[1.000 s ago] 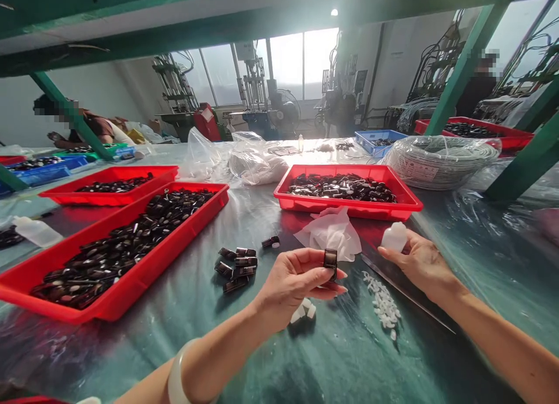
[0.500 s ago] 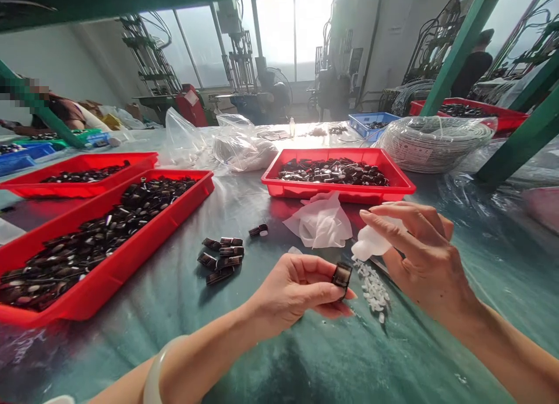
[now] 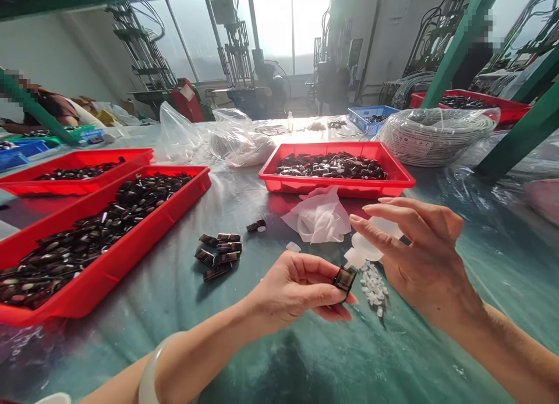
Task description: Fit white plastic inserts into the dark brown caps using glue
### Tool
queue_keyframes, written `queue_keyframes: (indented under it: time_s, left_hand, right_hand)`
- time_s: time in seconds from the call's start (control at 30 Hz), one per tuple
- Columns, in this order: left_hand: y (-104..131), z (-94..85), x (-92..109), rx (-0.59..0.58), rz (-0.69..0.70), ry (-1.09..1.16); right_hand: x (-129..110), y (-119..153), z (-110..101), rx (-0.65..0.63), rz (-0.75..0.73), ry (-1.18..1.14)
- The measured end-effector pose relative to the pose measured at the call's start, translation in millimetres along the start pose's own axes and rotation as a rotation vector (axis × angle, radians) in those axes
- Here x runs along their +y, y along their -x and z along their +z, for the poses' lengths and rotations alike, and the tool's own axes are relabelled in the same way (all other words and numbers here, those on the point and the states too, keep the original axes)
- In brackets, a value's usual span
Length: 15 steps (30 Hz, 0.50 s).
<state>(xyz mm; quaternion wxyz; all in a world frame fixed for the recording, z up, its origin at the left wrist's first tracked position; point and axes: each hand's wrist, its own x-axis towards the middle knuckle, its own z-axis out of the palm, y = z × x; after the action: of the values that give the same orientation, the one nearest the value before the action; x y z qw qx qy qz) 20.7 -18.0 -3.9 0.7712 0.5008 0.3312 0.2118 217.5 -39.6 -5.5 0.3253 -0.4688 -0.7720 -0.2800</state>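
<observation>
My left hand (image 3: 301, 287) pinches a small dark translucent plastic casing (image 3: 345, 280) between thumb and fingers. In my right hand (image 3: 419, 258) is a translucent white squeeze bottle (image 3: 371, 244), tilted so that its narrow end points at the casing and almost meets it; I cannot tell whether they touch. Right under the bottle lies a heap of small white plastic pieces (image 3: 374, 287). A crumpled white sheet (image 3: 318, 218) rests behind my left hand. Several similar dark casings (image 3: 220, 255) form a group to the left, and one casing with a white end (image 3: 255, 225) lies apart.
Red trays of dark parts stand at the left (image 3: 174, 218) and behind the hands (image 3: 336, 185). A plastic-wrapped cable coil (image 3: 423, 142) sits back right, beside a green metal post (image 3: 519, 124). Clear plastic bags (image 3: 240, 142) lie farther back. A person (image 3: 48, 107) is at the far left.
The bottle has come down and left, its tip now close to the casing. My left hand keeps its pinch and has turned the casing slightly. The view has shifted a little.
</observation>
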Motion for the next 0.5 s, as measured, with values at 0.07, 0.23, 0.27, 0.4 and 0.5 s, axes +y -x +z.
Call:
queue_keyframes:
  time_s: [0.07,0.23,0.27,0.4,0.5]
  left_hand:
    - [0.3,-0.5,-0.4,-0.016,-0.006,-0.003]
    - [0.9,-0.4,-0.5,-0.032,-0.018,-0.009]
    - [1.0,-0.1,-0.4,-0.029,-0.020,-0.007]
    - [1.2,0.5,0.5,-0.024,-0.018,-0.013]
    - [1.7,0.3,1.0,-0.016,-0.015,-0.022]
  right_hand:
    - [-0.8,0.6,0.5,0.006,-0.008,0.003]
    - [-3.0,-0.1,0.4,0.033,-0.003,-0.037]
    - [-3.2,-0.4,0.3,0.035,-0.004,-0.046]
    - [-2.2,-0.9,-0.4,0.041,-0.012,-0.069]
    - [-0.5,-0.4,-0.6,0.045,-0.028,-0.059]
